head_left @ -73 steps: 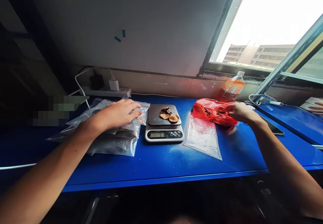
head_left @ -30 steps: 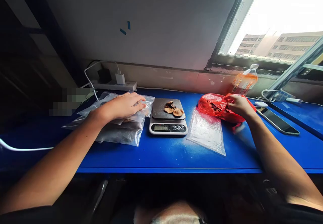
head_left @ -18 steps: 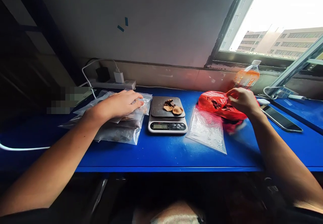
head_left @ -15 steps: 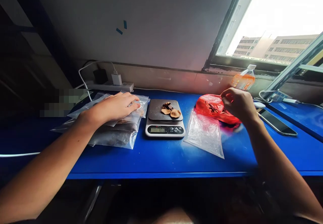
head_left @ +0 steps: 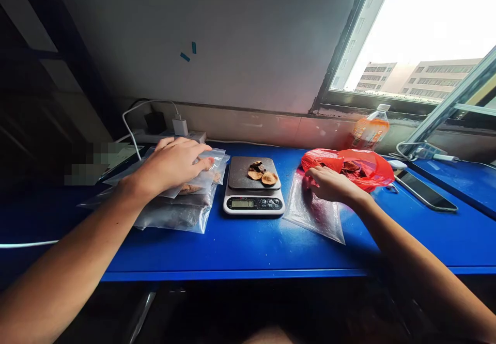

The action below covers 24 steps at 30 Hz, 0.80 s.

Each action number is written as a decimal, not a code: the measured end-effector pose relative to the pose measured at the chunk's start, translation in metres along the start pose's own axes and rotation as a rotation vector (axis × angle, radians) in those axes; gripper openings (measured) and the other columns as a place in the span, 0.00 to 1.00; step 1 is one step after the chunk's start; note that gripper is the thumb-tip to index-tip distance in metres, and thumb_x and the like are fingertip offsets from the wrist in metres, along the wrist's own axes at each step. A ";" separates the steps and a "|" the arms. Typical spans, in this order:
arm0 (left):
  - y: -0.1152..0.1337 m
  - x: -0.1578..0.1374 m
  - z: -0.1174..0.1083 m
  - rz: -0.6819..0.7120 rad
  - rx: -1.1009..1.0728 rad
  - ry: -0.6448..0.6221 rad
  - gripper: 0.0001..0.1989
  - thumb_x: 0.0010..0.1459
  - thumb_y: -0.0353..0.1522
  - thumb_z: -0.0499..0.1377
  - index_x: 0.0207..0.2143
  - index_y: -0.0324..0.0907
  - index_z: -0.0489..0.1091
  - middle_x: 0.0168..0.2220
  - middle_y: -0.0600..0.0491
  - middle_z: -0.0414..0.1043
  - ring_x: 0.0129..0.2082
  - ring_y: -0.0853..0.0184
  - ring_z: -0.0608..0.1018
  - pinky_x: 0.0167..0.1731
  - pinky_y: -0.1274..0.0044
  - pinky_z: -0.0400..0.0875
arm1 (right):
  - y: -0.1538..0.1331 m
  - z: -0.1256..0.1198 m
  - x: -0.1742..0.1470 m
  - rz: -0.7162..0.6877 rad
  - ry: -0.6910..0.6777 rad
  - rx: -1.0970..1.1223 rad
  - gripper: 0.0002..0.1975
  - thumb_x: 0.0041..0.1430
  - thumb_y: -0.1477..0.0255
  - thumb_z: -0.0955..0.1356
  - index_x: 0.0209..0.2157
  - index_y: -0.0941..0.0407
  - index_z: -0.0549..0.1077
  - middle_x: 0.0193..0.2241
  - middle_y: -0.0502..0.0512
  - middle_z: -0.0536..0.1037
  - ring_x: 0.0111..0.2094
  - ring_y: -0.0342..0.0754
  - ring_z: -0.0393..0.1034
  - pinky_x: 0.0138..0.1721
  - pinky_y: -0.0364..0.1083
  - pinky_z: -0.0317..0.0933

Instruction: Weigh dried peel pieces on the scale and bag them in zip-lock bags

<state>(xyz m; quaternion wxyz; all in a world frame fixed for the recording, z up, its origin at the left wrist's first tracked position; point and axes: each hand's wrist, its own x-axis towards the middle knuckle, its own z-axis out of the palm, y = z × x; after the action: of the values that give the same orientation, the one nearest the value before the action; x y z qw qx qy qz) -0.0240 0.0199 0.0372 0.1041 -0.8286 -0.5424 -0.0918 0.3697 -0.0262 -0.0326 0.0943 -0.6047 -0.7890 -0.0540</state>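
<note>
My left hand (head_left: 178, 163) lies open over a pile of clear zip bags (head_left: 194, 217), its fingers loosely apart; dried brown pieces show inside the upper ones. Just right of the pile stands a digital kitchen scale (head_left: 253, 208) with several dried brown slices (head_left: 269, 178) on its plate; the display digits are hard to read. My right hand (head_left: 329, 183) hovers at the near edge of a red plastic bag (head_left: 375, 166), above a flat clear zip bag (head_left: 320, 220). Its fingers are curled together, and what they hold, if anything, is hidden. Dark dried pieces show in the red bag's mouth.
A bottle of orange drink (head_left: 370, 129) stands behind the red bag by the window. To the right lies a phone (head_left: 428, 189). A power strip (head_left: 199, 137) with a white charger (head_left: 180, 126) sits at the wall. The blue table's front edge (head_left: 248, 276) runs across.
My right hand has come down and left from above the red bag to its near edge. The bag's opening is now more visible. My left hand stays over the pile with its fingers slightly raised.
</note>
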 end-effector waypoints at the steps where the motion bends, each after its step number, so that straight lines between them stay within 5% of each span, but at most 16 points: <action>1: 0.000 0.000 0.000 0.002 -0.004 0.026 0.28 0.61 0.46 0.46 0.56 0.45 0.72 0.56 0.47 0.75 0.59 0.52 0.71 0.61 0.60 0.56 | 0.001 0.000 0.001 -0.003 -0.029 -0.013 0.09 0.54 0.78 0.65 0.37 0.57 0.74 0.39 0.65 0.79 0.41 0.57 0.73 0.40 0.50 0.65; 4: 0.002 0.000 -0.001 0.006 -0.016 0.104 0.27 0.61 0.45 0.47 0.54 0.45 0.73 0.53 0.47 0.77 0.55 0.52 0.74 0.58 0.62 0.60 | 0.002 -0.001 0.007 0.009 -0.119 -0.046 0.14 0.54 0.79 0.64 0.43 0.61 0.72 0.42 0.68 0.78 0.42 0.57 0.73 0.41 0.49 0.65; 14: 0.007 -0.004 -0.005 0.033 -0.100 0.197 0.24 0.61 0.44 0.49 0.51 0.46 0.75 0.50 0.51 0.78 0.52 0.55 0.76 0.55 0.64 0.64 | -0.001 0.002 0.013 0.096 -0.012 -0.049 0.16 0.51 0.83 0.59 0.39 0.60 0.72 0.37 0.65 0.79 0.35 0.52 0.72 0.35 0.46 0.61; 20: 0.010 -0.004 -0.005 0.042 -0.125 0.163 0.24 0.60 0.44 0.49 0.50 0.45 0.75 0.50 0.50 0.78 0.53 0.56 0.76 0.55 0.65 0.65 | -0.004 0.009 0.016 0.098 -0.010 0.018 0.13 0.51 0.83 0.60 0.35 0.60 0.71 0.32 0.63 0.78 0.28 0.48 0.68 0.31 0.45 0.58; 24: 0.012 -0.006 -0.007 0.032 -0.120 0.123 0.24 0.60 0.45 0.48 0.50 0.45 0.75 0.49 0.49 0.78 0.51 0.55 0.77 0.54 0.63 0.66 | 0.008 -0.012 0.010 0.026 -0.005 0.106 0.08 0.52 0.79 0.63 0.33 0.58 0.71 0.31 0.59 0.78 0.28 0.47 0.67 0.30 0.45 0.59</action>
<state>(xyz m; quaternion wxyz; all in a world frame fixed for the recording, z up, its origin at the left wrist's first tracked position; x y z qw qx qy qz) -0.0153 0.0082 0.0418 0.0887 -0.8347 -0.5151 -0.1734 0.3759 -0.0167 -0.0193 0.1251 -0.6090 -0.7831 -0.0094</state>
